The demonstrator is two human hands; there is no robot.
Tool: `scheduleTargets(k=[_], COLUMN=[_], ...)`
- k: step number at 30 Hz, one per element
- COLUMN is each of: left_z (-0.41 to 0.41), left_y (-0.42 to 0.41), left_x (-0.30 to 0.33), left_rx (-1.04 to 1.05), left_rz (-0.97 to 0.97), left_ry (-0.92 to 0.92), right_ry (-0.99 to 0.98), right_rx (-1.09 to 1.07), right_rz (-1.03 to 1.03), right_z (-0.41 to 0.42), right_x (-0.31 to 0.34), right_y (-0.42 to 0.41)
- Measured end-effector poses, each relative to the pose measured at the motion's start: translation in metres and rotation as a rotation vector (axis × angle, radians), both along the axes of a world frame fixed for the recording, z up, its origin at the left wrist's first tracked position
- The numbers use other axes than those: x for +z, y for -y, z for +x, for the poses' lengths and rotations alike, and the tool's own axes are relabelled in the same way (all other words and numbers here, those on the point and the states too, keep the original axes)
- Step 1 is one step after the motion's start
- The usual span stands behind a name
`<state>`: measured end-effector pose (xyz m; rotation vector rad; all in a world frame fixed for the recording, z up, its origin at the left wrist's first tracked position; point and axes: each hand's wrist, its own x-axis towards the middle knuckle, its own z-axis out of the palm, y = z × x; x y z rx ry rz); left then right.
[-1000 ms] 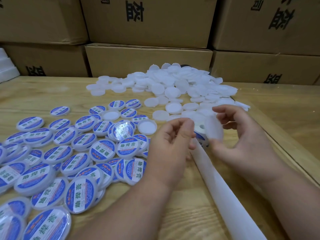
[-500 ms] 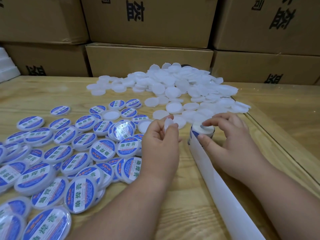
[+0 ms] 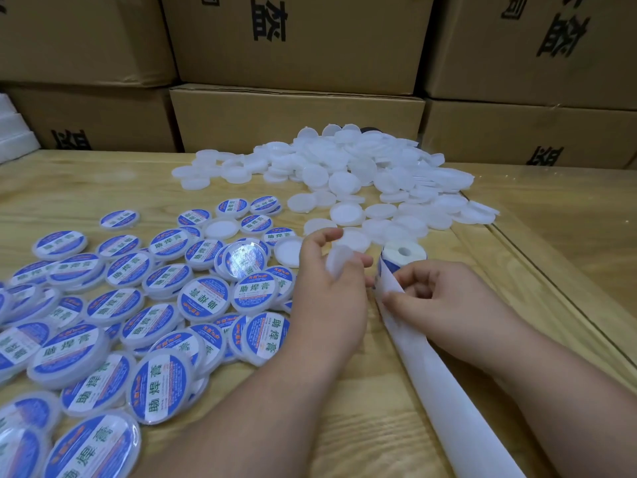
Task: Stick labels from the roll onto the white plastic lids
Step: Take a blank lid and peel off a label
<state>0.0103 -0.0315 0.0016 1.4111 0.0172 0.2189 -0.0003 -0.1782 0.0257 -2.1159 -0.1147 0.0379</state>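
Backing strip: a long white band of spent liner (image 3: 444, 384) runs from the near right corner of the table away toward the roll, its long axis pointing up and slightly left, straight at the hands.
Right hand: the right hand (image 3: 444, 298) rests on the far end of that strip, fingers curled, thumb and forefinger pinching at the liner's edge just below the roll; whether a label is already lifted I can't tell from here.
Left hand: the left hand (image 3: 331, 291) holds one blank white lid (image 3: 337, 262) tilted up on edge between its fingers, just to the left of the strip.
Key relation: lid and roll sit almost side by side, the lid to the left, the peel point to the right, a narrow gap between. The right hand is the nearer to the labels; I'd guess the label has to travel leftward onto the lid.
Label roll: the label roll (image 3: 403, 255) stands on its end just beyond the right fingers, core hole up.
Finished lids: labelled lids (image 3: 203, 298) spread across the left half of the wooden table (image 3: 344, 426).
Supply: the pile of blank lids (image 3: 362, 174) lies farther back, ahead of the roll.
Backdrop: cardboard boxes (image 3: 296, 119) stacked behind.
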Motion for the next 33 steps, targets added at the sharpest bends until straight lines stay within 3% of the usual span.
scheduleTargets(k=[5,21,33], left_z=[0.000,-0.001,0.000], left_y=[0.000,0.001,0.001], left_x=[-0.002,-0.002,-0.002], left_rx=[-0.037,-0.040,-0.045], left_rz=[0.170,0.220,0.262], left_ry=[0.000,0.017,0.022], right_ry=[-0.031,-0.019,0.008], right_rx=[0.057,0.272,0.128], right_rz=[0.124,0.189,0.187], right_z=[0.002,0.003,0.005], right_x=[-0.002,-0.003,-0.009], right_y=[0.004,0.006,0.006])
